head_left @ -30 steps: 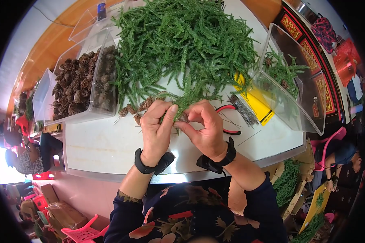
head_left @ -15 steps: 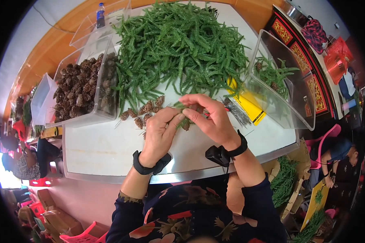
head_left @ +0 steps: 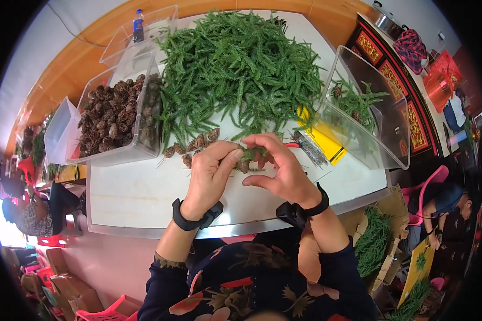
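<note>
Over the near middle of the table, my left hand (head_left: pixel 208 170) is closed, thumb and forefinger pinching a short green artificial pine sprig (head_left: pixel 248 153). A brown pine cone (head_left: pixel 243 167) hangs at the sprig's lower end. My right hand (head_left: pixel 286 170) is open around the other side, its fingers curved behind the sprig and its thumb held apart. Whether those fingertips touch the greenery is hard to make out. Several wired pine cones (head_left: pixel 197 142) lie beyond my left hand. Red-handled tool parts (head_left: pixel 292 144) show just past my right hand.
A big heap of green sprigs (head_left: pixel 241 69) covers the far table. At left stands a clear bin of pine cones (head_left: pixel 110 115); at right, a clear bin (head_left: pixel 383 142) holds sprigs with cones. Thin wires (head_left: pixel 309 150) lie on a yellow packet (head_left: pixel 329 144). Another person (head_left: pixel 447 200) sits far right.
My right thumb has come away from the sprig and the right hand has opened. The sprig with its cone now shows more plainly in my left pinch. The view has tilted slightly.
</note>
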The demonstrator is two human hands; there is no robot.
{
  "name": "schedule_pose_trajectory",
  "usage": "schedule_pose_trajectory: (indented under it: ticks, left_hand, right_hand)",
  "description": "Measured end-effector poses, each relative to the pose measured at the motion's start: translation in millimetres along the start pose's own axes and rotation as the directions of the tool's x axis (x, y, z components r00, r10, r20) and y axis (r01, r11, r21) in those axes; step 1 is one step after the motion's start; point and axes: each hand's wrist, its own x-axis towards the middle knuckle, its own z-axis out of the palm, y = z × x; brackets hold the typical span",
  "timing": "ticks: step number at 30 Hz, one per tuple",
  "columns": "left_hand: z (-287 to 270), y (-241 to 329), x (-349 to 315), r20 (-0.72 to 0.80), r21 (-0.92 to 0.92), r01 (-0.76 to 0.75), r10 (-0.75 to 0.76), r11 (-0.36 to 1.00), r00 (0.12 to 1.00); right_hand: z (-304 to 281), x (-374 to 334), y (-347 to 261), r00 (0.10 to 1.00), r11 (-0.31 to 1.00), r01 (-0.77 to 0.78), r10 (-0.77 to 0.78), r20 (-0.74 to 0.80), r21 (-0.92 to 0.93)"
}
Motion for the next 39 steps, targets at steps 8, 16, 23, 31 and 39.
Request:
schedule_pose_trajectory:
  ticks: [8,16,23,31,39]
  left_hand:
    - [0,7,-15,-0.092,-0.233,0.174,-0.200,0.957,0.975]
    - [10,8,-36,-0.124,-0.439,0.153,-0.229,0.885,0.966]
    - [25,17,-42,-0.214,-0.339,0.111,-0.191,0.934,0.958]
    - [15,0,-48,-0.263,-0.354,0.122,-0.225,0.927,0.938]
    - [-5,-1,-52,-0.244,-0.481,0.179,-0.327,0.858,0.913]
  right_hand:
    - [17,-14,15,0.970,0.967,0.215,-0.228,-0.085,-0.139]
    - [18,-19,12,0.949,0.928,0.297,-0.313,-0.042,-0.227]
    - [22,-25,13,0.941,0.911,0.299,-0.330,-0.069,-0.283]
    - [-6,-22,-5,0.999,0.983,0.048,-0.051,-0.012,-0.178]
    - [-80,-22,39,0.909,0.636,0.009,0.316,0.271,-0.772]
